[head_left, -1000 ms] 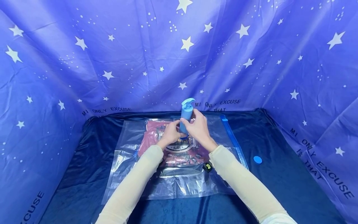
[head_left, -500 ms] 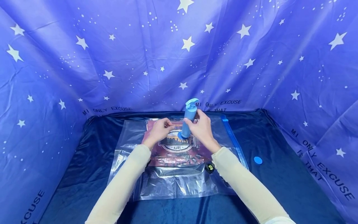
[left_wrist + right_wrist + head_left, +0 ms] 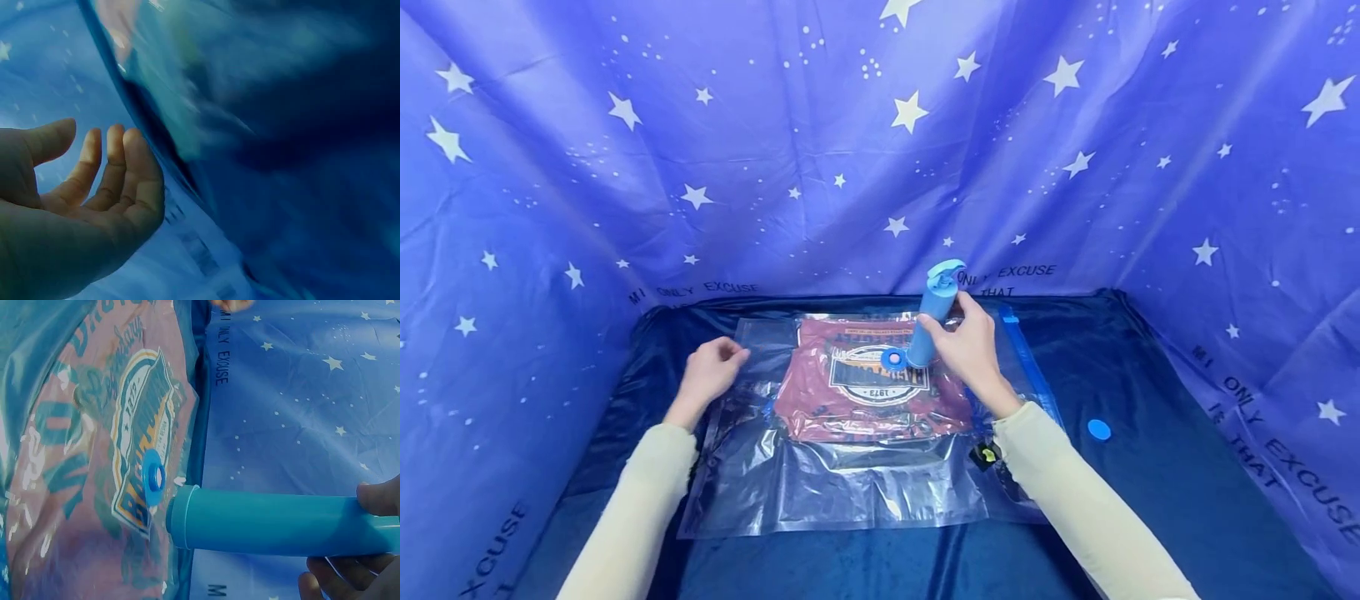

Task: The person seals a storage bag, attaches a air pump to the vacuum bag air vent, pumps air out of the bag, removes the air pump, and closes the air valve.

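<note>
A clear plastic vacuum bag (image 3: 880, 493) lies flat, a folded maroon garment (image 3: 812, 396) with a printed badge inside it. On its top is a round blue valve (image 3: 893, 359), uncovered. My right hand (image 3: 973, 350) grips a blue hand pump (image 3: 931, 321) by its upper body, thumb on one side and fingers on the other. In the right wrist view the pump's lower end (image 3: 179, 519) is beside the valve (image 3: 154, 477), apart from it. My left hand (image 3: 711, 372), loosely curled and holding nothing, hovers over the bag's left edge; its fingers (image 3: 142, 169) show in the left wrist view.
A blue disc-shaped cap (image 3: 1099, 429) lies on the dark blue cloth (image 3: 1165, 492) right of the bag. A blue zip strip (image 3: 1037, 379) runs along the bag's right side. Starry blue fabric (image 3: 820, 125) hangs at the back and sides.
My left hand has left the pump and moved left to the bag's edge. My right hand has shifted the pump rightward off the valve, leaving the valve exposed.
</note>
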The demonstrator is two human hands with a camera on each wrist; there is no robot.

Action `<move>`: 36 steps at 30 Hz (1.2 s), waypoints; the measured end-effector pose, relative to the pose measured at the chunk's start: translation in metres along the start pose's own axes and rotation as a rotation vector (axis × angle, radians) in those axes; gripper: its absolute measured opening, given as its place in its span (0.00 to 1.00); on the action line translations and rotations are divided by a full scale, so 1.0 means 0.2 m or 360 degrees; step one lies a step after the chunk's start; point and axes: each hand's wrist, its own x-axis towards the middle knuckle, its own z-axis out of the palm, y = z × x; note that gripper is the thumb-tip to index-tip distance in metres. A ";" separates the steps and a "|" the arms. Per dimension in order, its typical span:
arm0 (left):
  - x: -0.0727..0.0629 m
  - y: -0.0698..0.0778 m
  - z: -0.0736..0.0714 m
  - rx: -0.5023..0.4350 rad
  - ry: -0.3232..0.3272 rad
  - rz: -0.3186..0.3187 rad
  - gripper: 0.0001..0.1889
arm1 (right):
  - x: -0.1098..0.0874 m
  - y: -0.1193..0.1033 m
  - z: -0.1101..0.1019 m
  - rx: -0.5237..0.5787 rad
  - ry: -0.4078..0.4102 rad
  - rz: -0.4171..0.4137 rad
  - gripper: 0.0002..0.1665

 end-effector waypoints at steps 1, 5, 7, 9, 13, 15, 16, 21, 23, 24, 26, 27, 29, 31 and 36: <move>-0.02 -0.04 -0.03 0.0020 0.0009 -0.0028 0.11 | 0.00 0.00 -0.01 -0.0001 0.0006 -0.0001 0.24; -0.09 -0.18 -0.08 0.0085 -0.0010 -0.0105 0.12 | -0.02 0.02 -0.06 -0.0015 0.0045 0.0008 0.24; -0.12 -0.23 -0.08 0.0106 -0.0035 -0.0149 0.12 | -0.03 0.03 -0.08 -0.0025 0.0068 0.0009 0.24; -0.15 -0.27 -0.08 0.0120 -0.0063 -0.0190 0.13 | -0.04 0.04 -0.11 -0.0039 0.0085 0.0012 0.25; -0.18 -0.30 -0.08 0.0088 -0.0096 -0.0248 0.16 | -0.05 0.07 -0.17 -0.0075 0.0124 0.0028 0.25; -0.18 -0.29 -0.08 0.0016 -0.0124 -0.0282 0.17 | -0.06 0.09 -0.20 -0.0085 0.0136 0.0034 0.26; -0.19 -0.29 -0.07 -0.0029 -0.0144 -0.0305 0.17 | -0.07 0.09 -0.21 -0.0093 0.0141 0.0038 0.26; -0.21 -0.30 -0.06 -0.0232 -0.0265 -0.0406 0.18 | -0.11 0.13 -0.27 -0.0100 0.0159 0.0051 0.25; -0.22 -0.31 -0.06 -0.0255 -0.0293 -0.0410 0.18 | -0.12 0.14 -0.29 -0.0096 0.0166 0.0051 0.25; -0.23 -0.32 -0.06 -0.0262 -0.0302 -0.0403 0.18 | -0.12 0.14 -0.30 -0.0097 0.0170 0.0052 0.26; -0.23 -0.33 -0.06 -0.0289 -0.0332 -0.0386 0.17 | -0.13 0.15 -0.32 -0.0111 0.0183 0.0060 0.26; -0.23 -0.33 -0.06 -0.0310 -0.0349 -0.0384 0.16 | -0.13 0.15 -0.33 -0.0123 0.0189 0.0066 0.26; -0.23 -0.33 -0.06 -0.0354 -0.0382 -0.0368 0.15 | -0.14 0.16 -0.35 -0.0151 0.0199 0.0085 0.26; -0.23 -0.33 -0.06 -0.0408 -0.0409 -0.0358 0.15 | -0.14 0.17 -0.37 -0.0173 0.0212 0.0101 0.26; -0.24 -0.32 -0.06 -0.0451 -0.0430 -0.0351 0.17 | -0.16 0.19 -0.42 -0.0192 0.0239 0.0132 0.26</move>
